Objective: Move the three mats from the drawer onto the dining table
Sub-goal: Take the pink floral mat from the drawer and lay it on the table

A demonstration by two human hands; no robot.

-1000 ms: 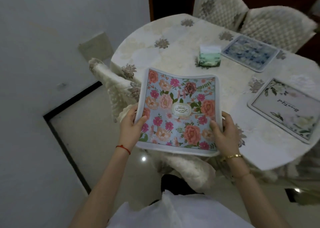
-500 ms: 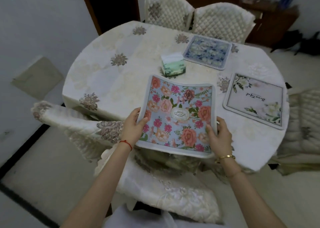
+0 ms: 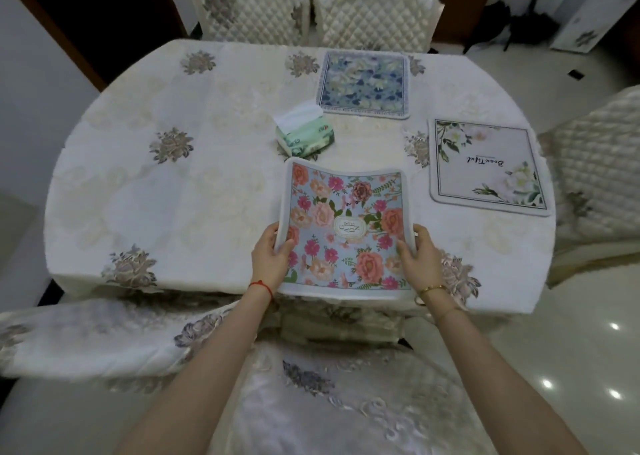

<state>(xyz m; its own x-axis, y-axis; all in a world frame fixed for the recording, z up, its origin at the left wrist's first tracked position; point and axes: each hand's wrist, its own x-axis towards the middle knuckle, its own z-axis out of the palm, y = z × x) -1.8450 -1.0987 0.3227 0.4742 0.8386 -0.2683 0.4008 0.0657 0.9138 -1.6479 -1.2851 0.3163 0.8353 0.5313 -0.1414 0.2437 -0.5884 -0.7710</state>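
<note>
Your left hand (image 3: 270, 260) pinches the left edge of the pink floral mat (image 3: 346, 229), thumb lying on the printed face and the other fingers curled underneath, where you cannot see them. Your right hand (image 3: 420, 259) grips the right edge the same way, thumb on top pointing inward, fingers wrapped below. Between the two grips the mat sags slightly, its side edges lifted and its far corners curling up; its near edge hangs at the near rim of the dining table (image 3: 173, 184), and whether the far part touches the cloth is hard to tell from this angle. Just beyond the mat's far left corner sits a green tissue pack (image 3: 304, 134). A blue floral mat (image 3: 363, 84) lies flat at the far side of the table, and a white mat with script lettering (image 3: 485, 167) lies flat to the right, both well apart from your hands. Quilted chairs (image 3: 311, 8) stand behind the table.
</note>
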